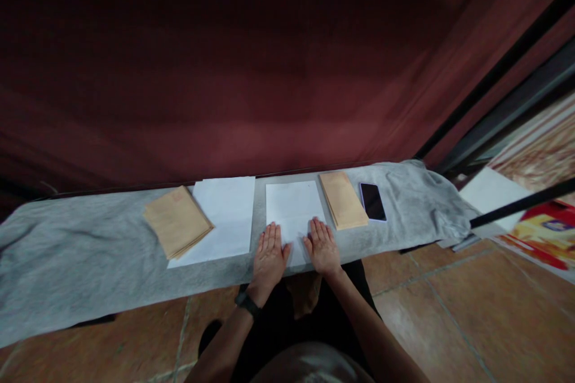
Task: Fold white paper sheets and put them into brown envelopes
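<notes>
A white sheet of paper point(291, 200) lies on the grey cloth in front of me, a faint crease across it. My left hand point(271, 254) rests flat at its lower left edge, fingers extended, a dark watch on the wrist. On the lower right part of the sheet lies my right hand point(324, 250), palm down and fingers stretched out. Neither hand grips anything. Right of the sheet is a stack of brown envelopes point(344, 200). To the left, more white paper point(229, 215) is partly covered by a fanned pile of brown envelopes point(177, 221).
A phone point(372, 201) with a dark screen lies right of the envelope stack. The long narrow surface is draped in grey cloth point(90, 251). A dark red curtain point(247, 102) hangs behind it. Black bars and a colourful printed box point(550, 233) stand at the right.
</notes>
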`<state>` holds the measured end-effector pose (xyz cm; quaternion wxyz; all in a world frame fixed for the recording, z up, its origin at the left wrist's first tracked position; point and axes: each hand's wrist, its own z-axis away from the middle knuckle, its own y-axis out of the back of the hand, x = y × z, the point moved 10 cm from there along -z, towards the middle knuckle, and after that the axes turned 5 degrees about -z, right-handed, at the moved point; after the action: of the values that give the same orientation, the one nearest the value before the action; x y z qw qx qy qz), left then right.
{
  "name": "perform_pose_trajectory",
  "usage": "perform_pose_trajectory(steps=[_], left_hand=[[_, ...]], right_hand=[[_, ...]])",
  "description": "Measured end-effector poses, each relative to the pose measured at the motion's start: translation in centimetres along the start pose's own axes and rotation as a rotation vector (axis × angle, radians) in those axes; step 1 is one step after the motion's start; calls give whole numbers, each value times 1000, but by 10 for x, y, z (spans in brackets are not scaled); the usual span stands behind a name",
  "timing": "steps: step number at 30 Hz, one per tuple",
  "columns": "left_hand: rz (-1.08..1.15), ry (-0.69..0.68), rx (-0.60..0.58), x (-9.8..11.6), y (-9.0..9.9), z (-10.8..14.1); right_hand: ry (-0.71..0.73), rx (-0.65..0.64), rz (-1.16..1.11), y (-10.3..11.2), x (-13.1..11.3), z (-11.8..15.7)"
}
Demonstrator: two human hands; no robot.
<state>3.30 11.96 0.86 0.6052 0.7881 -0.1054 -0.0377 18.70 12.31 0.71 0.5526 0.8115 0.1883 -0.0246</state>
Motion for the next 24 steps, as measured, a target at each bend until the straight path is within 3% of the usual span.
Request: perform_pose_trajectory(steps=[15, 20, 24], left_hand=[[27, 187, 99, -23, 11, 17], [24, 168, 78, -28, 7, 15], [61, 105, 91, -22, 12, -4]], right_hand=[[-8, 11, 29, 16, 26, 25], [-28, -3, -4, 18, 32, 32], [-54, -11, -89, 16, 32, 18]])
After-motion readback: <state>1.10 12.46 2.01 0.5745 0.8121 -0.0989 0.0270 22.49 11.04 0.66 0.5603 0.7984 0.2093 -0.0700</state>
